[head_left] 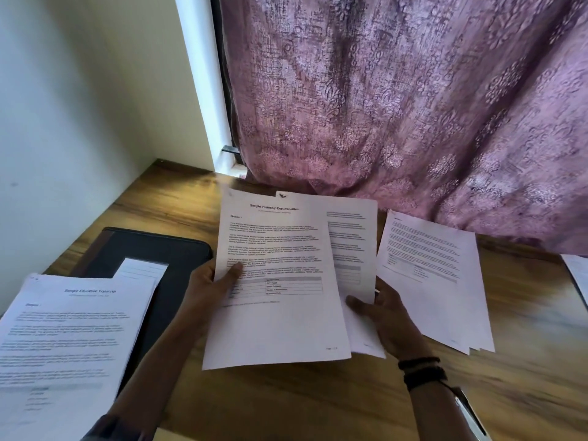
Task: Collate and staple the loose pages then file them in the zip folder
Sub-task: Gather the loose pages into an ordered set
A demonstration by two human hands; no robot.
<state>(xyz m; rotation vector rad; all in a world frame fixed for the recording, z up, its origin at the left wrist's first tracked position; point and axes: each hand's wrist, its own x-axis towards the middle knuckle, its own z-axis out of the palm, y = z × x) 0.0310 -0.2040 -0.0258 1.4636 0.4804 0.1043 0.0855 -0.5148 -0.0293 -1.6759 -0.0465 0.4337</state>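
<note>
Left hand (216, 281) pinching the white printed internship page (280, 316) at centre, thumb on top; right hand (381, 313) seemingly gripping the sheet behind (353, 237). Lower left, blurred transcript stack (70, 338) overlapping a black, round-cornered zip folder (152, 249); right, fanned pages (439, 281) flat on grained wood table (286, 402).
</note>
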